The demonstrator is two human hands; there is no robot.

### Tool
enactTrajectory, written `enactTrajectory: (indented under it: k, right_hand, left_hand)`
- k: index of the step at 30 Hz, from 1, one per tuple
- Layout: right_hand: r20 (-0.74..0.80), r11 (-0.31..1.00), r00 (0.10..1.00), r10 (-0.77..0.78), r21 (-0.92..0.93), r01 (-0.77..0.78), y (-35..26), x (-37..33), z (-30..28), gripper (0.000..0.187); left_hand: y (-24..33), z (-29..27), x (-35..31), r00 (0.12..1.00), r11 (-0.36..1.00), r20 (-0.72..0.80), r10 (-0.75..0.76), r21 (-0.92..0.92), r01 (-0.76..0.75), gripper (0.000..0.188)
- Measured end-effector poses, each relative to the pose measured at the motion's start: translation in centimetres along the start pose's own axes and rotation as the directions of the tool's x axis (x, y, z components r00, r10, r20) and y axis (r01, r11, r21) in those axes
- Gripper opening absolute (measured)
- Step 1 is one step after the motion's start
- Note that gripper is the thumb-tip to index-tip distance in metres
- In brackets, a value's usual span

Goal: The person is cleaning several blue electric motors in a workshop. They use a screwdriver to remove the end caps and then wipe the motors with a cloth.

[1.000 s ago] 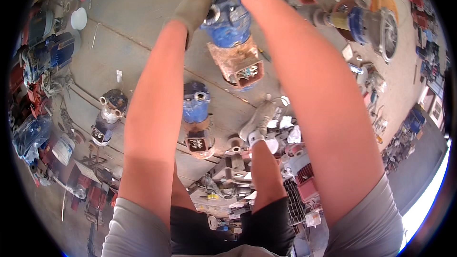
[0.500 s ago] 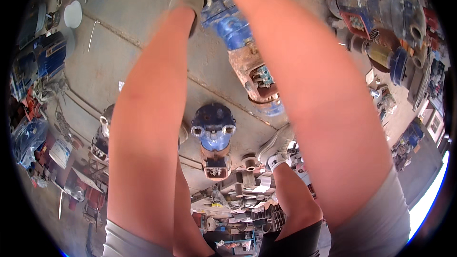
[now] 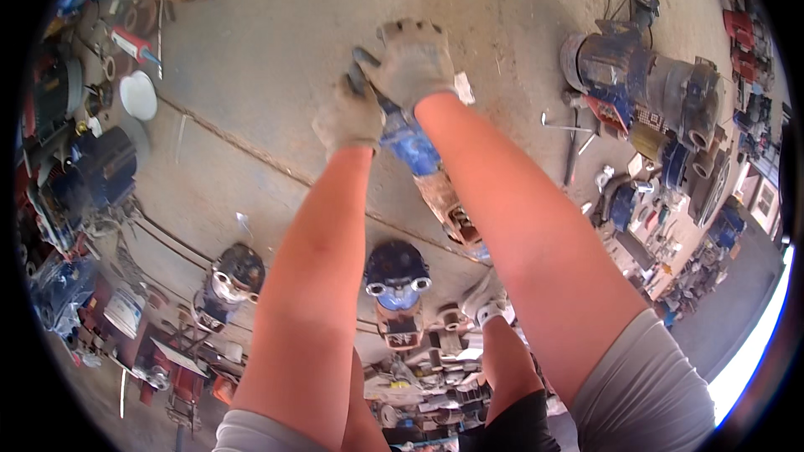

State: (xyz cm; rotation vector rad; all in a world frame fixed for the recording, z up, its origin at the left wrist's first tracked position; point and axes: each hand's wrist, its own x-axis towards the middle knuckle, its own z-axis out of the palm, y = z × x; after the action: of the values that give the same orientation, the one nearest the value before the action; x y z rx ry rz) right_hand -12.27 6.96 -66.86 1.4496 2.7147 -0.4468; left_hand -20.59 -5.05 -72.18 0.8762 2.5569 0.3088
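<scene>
My left hand (image 3: 347, 115), in a pale work glove with dark stains, is beside the far end of a blue and rusty electric motor (image 3: 416, 151). The left fingers are bunched and partly hidden, so their grip does not show. Just beyond that end is my right hand (image 3: 414, 63), in a matching glove. Its dark-tipped thumb stretches left, apart from the foreshortened fingers, and nothing shows in it. The two thumbs nearly meet. The motor lies on the floor, its terminal box uncovered, and my right forearm covers part of it.
Two more motors stand nearer me, a blue one (image 3: 395, 272) and a dark one (image 3: 239, 272). A large dark motor (image 3: 615, 63) lies right, near a hammer-like tool (image 3: 573, 146). At left are a white round lid (image 3: 138, 95), a sealant tube (image 3: 132, 44) and a blue motor (image 3: 105, 166).
The view has shifted, bringing both gloved hands fully into sight. They are now close together at the motor's far end. A rusty and blue machine part has appeared at upper left.
</scene>
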Motion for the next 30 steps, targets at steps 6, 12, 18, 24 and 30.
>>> enactTrajectory:
  k: [6, 12, 18, 24, 30]
  right_hand:
    - [0.104, 0.998, 0.994, -0.018, 0.065, 0.011, -0.3, -0.2, -3.1, 0.068]
    - [0.031, 0.998, 0.998, 0.059, -0.003, -0.059, 0.8, -0.2, -0.9, 0.081]
    - [-0.039, 0.998, 0.998, 0.056, 0.043, -0.054, -0.1, -0.3, -1.2, 0.080]
    - [-0.031, 0.998, 0.998, 0.057, -0.004, -0.057, 0.6, -0.9, -0.7, 0.077]
    - [-0.092, 0.997, 0.996, -0.014, -0.075, 0.007, 0.2, 0.0, 0.2, 0.064]
  left_hand:
    - [-0.6, 1.2, -0.6, 0.995, 0.996, -0.058, 0.080, -0.023, -0.081, 0.035]
    - [1.3, -0.5, -0.6, 0.988, 0.997, 0.136, 0.073, -0.009, -0.072, 0.036]
    - [0.1, -8.6, 1.5, 0.954, 0.991, 0.268, 0.133, -0.037, -0.128, 0.055]
    - [-14.8, -36.9, 13.2, 0.758, 0.736, -0.081, 0.647, 0.323, -0.594, 0.075]
    - [-37.2, -63.2, 23.1, 0.835, 0.754, -0.516, 0.192, 0.622, 0.211, 0.111]
